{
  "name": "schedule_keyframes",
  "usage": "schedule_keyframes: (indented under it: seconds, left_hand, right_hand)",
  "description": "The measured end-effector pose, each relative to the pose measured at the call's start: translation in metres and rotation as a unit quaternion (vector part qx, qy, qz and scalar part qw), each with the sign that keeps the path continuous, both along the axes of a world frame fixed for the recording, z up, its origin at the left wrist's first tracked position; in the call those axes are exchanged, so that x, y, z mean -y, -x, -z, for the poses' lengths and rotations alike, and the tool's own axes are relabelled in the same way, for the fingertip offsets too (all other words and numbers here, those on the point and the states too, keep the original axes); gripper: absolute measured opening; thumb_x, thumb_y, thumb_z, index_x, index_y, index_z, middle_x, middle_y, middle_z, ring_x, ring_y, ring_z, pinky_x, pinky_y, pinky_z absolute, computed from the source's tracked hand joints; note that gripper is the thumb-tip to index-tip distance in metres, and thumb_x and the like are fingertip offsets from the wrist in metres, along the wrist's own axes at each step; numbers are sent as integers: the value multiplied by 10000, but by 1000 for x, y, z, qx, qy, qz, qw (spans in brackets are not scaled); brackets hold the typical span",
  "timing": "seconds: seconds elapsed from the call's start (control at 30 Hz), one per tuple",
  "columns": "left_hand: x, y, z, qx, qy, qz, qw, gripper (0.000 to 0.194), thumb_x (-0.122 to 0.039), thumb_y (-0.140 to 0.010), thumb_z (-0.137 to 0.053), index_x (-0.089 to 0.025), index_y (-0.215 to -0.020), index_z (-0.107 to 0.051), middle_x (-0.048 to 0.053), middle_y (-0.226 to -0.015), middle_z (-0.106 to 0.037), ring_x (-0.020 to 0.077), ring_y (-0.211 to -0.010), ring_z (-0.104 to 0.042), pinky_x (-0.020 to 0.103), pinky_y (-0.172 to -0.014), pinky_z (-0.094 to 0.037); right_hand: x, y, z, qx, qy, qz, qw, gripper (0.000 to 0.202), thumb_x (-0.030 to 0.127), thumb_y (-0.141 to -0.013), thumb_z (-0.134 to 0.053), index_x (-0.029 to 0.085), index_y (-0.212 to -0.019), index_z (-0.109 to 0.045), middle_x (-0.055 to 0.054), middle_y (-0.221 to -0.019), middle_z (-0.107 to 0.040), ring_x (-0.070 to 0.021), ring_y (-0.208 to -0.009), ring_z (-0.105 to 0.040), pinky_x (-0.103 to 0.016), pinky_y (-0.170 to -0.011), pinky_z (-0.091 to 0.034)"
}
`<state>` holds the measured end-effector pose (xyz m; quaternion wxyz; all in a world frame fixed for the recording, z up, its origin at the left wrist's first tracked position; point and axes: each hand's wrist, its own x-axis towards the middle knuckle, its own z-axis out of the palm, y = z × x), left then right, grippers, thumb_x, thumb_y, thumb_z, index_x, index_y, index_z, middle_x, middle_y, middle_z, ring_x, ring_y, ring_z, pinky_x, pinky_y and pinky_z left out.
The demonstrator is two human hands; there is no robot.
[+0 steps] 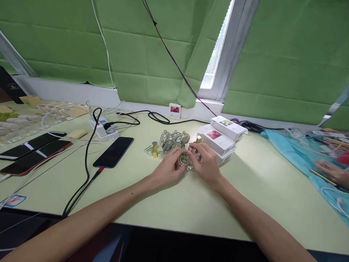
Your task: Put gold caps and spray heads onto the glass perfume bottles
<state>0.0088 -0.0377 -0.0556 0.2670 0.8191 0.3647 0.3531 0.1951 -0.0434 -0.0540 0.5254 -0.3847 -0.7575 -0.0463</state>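
Note:
Both my hands meet at the middle of the table around a round clear glass bottle (185,160). My left hand (171,165) closes on its left side with curled fingers. From the right, my right hand (205,160) grips the same bottle, thumb and fingers bent over it; part of the glass is hidden. Just behind stands a cluster of similar glass bottles (174,138) with gold-coloured necks. A small gold cylinder (154,150) is left of the cluster, among small clear pieces. Another gold piece (198,139) shows behind my right hand.
White boxes (220,136) with flower pictures are stacked behind my right hand. A black phone (113,151) with a cable, a power strip (103,129) and two more phones lie left. On the right, another person's hand (333,171) is over a blue plastic sheet (291,150).

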Motion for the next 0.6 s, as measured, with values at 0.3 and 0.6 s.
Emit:
schedule_keyframes:
  seconds: [0.3, 0.6]
  left_hand:
    - [0, 0, 0, 2, 1, 3, 1000, 308, -273, -942, -594, -233, -1247, -602, 72, -1198, -603, 101, -628, -563, 289, -600, -514]
    - [2, -1, -3, -1, -5, -1, 1000, 290, -233, -930, -592, -225, -1220, -600, 61, -1179, -597, 102, -654, -562, 282, -604, -507]
  right_hand:
    - [0, 2, 2, 0, -15, 31, 999, 108, 278, -1014, -621, 213, -1093, -657, -55, -884, -670, -173, -735, -620, -285, -598, -503]
    - [7, 5, -4, -10, -7, 43, 999, 207, 261, -981, -638, 222, -1184, -644, -86, -1027, -707, -217, -891, -651, -308, -637, -526]
